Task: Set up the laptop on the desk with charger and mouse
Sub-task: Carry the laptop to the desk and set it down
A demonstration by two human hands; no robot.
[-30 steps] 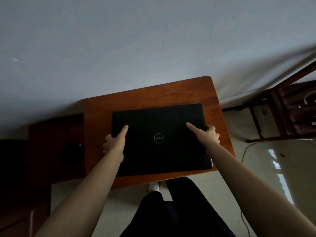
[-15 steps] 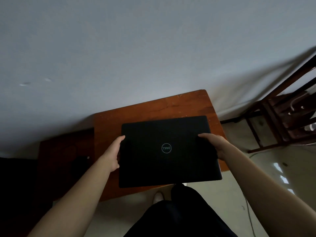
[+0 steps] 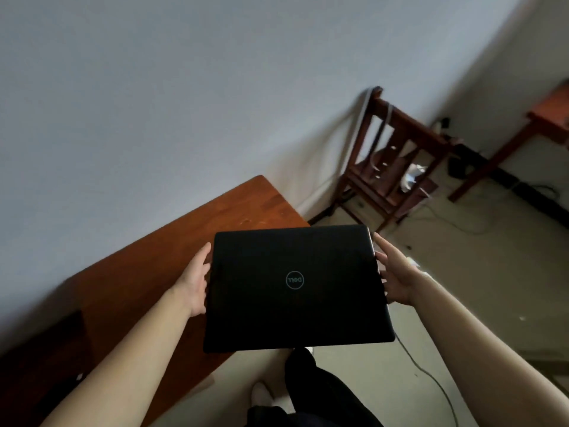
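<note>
Fingers of left hand [image 3: 194, 280] and right hand [image 3: 397, 277] clasped the closed laptop's [image 3: 295, 288] side edges. Item: a second earlier flat on the table [image 3: 172, 241]; now lifted clear, overhanging its right corner. Judged: repositioning under way; charger, mouse unplaced. Chair [image 3: 391, 161] beyond.

Your fingers on both hands — left hand [image 3: 194, 280] and right hand [image 3: 397, 277] — vanish under the closed laptop [image 3: 297, 288], so you can't see how they curl. The laptop covers the desk [image 3: 172, 251] corner nearest you. The wooden chair [image 3: 389, 161] is motion-blurred — the pale things on its seat can't be told. The second table [image 3: 551, 115] is cut by the right edge.
</note>
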